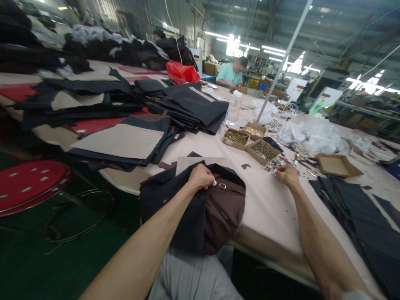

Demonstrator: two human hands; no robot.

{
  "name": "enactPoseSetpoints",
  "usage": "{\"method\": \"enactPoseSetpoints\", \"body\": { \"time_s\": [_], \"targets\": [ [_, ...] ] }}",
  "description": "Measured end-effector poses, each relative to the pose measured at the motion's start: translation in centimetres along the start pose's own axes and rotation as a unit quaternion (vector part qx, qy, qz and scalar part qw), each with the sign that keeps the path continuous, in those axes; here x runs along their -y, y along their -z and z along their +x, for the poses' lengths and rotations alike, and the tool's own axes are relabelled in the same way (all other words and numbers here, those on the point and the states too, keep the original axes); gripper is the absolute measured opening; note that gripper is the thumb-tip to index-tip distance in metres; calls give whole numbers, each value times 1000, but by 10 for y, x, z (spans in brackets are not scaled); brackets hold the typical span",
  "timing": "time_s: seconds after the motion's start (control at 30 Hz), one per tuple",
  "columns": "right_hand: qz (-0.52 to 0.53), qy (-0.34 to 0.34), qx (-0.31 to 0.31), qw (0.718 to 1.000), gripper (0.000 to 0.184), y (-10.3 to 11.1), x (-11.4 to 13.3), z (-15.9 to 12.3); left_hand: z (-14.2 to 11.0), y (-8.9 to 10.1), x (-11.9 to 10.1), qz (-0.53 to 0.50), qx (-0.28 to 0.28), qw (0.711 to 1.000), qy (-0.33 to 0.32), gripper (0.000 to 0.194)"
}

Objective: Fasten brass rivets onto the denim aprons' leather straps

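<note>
A dark navy and brown fabric bag [223, 212] lies over the table's front edge, above my lap. My left hand [201, 177] is closed on the bag's upper part, beside a small metal buckle [223, 186] on the brown panel. Something white shows at its fingertips. Farther right, my right hand [288, 176] is pinched low over the table, next to scattered small metal parts [271, 168]. White also shows at its fingertips; whatever it pinches is too small to make out. Just beyond are cardboard boxes of metal fittings [263, 151] and brass-coloured fittings [236, 136].
Stacked dark fabric pieces [187, 104] cover the left of the table, and more fabric [353, 216] lies at right. A clear bottle [233, 108], a metal pole [281, 66] and plastic bags [315, 135] stand beyond. A red stool [31, 183] is at left. A co-worker [230, 74] sits across.
</note>
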State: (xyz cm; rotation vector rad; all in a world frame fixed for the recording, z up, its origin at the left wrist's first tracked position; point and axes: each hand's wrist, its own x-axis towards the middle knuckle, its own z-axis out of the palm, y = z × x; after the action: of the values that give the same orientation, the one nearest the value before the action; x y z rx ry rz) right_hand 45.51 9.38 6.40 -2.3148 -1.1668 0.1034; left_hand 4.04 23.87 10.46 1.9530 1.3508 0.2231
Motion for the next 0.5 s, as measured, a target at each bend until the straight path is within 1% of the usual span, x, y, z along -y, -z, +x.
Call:
{"method": "enactPoseSetpoints", "body": {
  "time_s": [0.13, 0.23, 0.37, 0.5],
  "targets": [
    [-6, 13, -8, 1000, 29, -5, 0, 4, 2, -2, 1, -4, -1, 1000, 1, 14],
    [-2, 27, 7, 1000, 30, -14, 0, 6, 4, -3, 3, -5, 1, 1000, 0, 15],
    [-12, 29, 24, 999, 22, -23, 3, 10, 7, -5, 6, -5, 1, 1000, -4, 16],
    [-22, 28, 58, 998, 13, -21, 8, 15, 6, -5, 6, -7, 1, 1000, -6, 17]
  ]
}}
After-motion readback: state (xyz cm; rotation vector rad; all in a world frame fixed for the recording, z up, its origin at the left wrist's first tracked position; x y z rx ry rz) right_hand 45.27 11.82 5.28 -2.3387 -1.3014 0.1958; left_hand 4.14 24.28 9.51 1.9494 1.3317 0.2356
